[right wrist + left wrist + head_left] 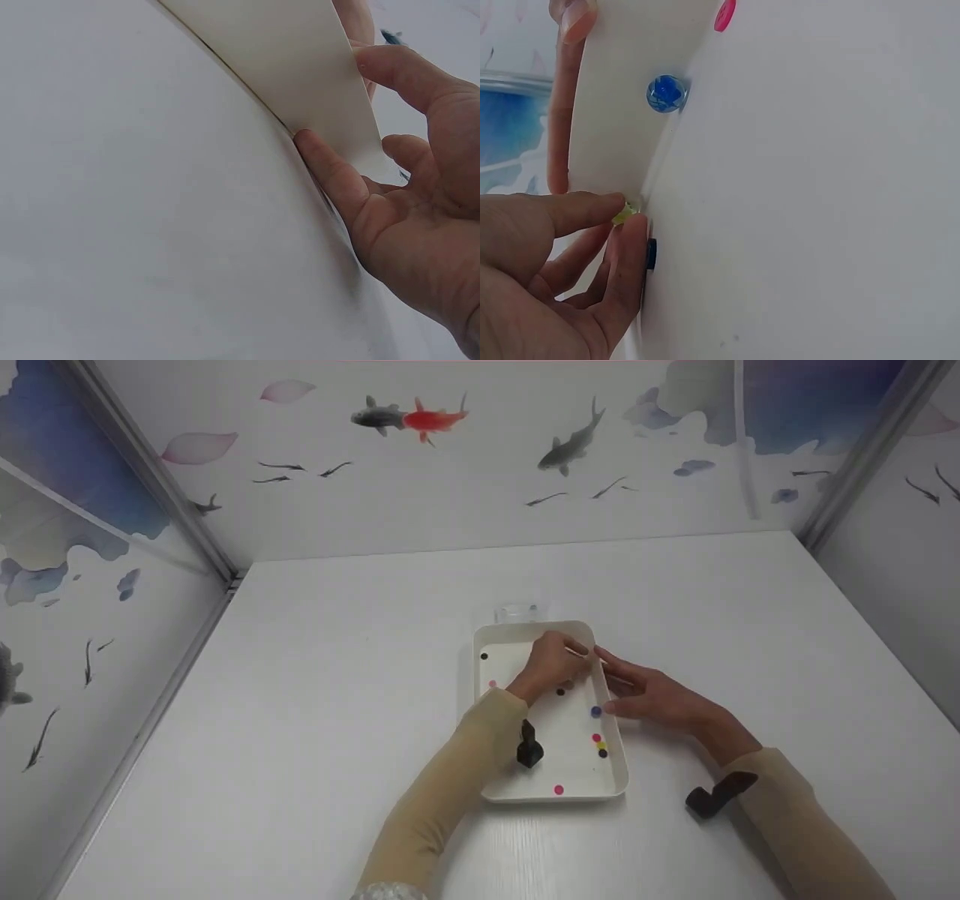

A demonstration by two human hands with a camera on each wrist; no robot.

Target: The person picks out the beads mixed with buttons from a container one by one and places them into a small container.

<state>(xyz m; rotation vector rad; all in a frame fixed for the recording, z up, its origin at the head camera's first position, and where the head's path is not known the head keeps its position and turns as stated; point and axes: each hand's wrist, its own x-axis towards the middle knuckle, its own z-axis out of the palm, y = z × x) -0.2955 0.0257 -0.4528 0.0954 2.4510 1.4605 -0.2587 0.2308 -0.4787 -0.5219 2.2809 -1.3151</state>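
Observation:
My left hand (pixel 553 660) is inside a white rectangular tray (pixel 555 798), at its far right corner. Between thumb and finger it pinches a small yellow-green, see-through piece, perhaps a marble (pixel 622 214), mostly hidden by the fingertips. Right beside those fingers a black button (pixel 652 253) shows at the foot of the wall. A blue glass marble (pixel 666 94) lies against the tray's right wall. From outside, my right hand (pixel 664 701) rests its extended fingers (pixel 330 169) along that same wall, one fingertip at the tray's lower edge and another at the rim.
Pink (pixel 596 738), yellow (pixel 601 745) and black (pixel 603 754) buttons cluster near the tray's right wall. Another pink button (pixel 559 790) lies at the near end, a black one (pixel 484 656) at far left. A clear container (pixel 517 613) stands just behind the tray on the white table (pixel 337 697).

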